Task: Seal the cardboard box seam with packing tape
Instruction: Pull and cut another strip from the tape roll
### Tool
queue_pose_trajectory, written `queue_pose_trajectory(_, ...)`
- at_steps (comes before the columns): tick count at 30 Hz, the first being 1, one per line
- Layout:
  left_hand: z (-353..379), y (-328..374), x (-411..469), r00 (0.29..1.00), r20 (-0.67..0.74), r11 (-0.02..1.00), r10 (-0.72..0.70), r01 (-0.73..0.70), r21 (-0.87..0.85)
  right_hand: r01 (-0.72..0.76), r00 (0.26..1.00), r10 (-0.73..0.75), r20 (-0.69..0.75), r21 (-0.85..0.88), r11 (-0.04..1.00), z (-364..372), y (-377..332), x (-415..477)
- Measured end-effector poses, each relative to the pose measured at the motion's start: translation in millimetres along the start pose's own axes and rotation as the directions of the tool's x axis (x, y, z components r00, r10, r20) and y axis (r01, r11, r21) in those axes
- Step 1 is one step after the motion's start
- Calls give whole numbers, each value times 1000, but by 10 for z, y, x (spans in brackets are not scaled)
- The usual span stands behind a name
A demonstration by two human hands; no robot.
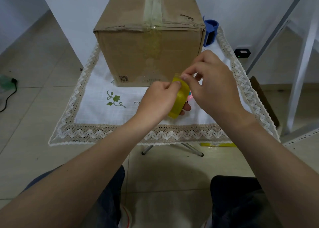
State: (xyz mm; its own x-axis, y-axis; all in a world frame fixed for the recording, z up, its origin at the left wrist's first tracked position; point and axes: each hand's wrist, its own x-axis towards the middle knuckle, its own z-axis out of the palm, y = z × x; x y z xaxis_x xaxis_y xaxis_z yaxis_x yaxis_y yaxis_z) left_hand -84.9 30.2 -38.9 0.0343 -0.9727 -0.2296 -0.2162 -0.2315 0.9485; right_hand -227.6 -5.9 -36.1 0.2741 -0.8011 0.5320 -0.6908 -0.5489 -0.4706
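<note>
From my feed, the far end of the cardboard box (148,52) runs off the top edge, so I cannot follow its taped seam (152,5) to the end. My left hand (155,102) covers most of the yellow tape roll (179,98), and my right hand (214,88) hides the roll's top rim, so I cannot tell whether a loose tape end is pinched there. Something pink and blue (189,94) peeks out behind the roll, too covered to name. The blue object (210,31) is half hidden by the box. The printed code (123,79) on the box is too small to read
</note>
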Motion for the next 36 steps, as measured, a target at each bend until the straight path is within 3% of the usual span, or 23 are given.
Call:
queue_pose_trajectory(5,1,-10,10,999,-47,998,-25,28,62,68,998,-68,2,-119,991,33,-41,-31)
queue_pose_trajectory(10,-25,10,15,996,-66,997,-67,70,43,95,995,-98,-19,-108,990,29,-78,-37)
queue_pose_trajectory(19,-20,-79,-9,997,-45,994,65,-61,92,-45,999,45,1,58,997,-10,53,36)
queue_pose_trajectory(22,8,-97,18,988,-113,993,102,-94,70,-65,997,67,-26,83,994,-41,95,52)
queue_pose_trajectory(24,-5,-117,54,973,-150,981,173,-157,109,-52,998,55,-29,86,995,-64,124,66)
queue_pose_trajectory(29,-42,-79,30,960,-77,963,269,-267,39,-7,1000,7,5,70,998,-118,160,78)
queue_pose_trajectory(36,-61,-37,22,968,-53,969,246,-248,-22,39,999,-40,16,81,996,-140,157,83)
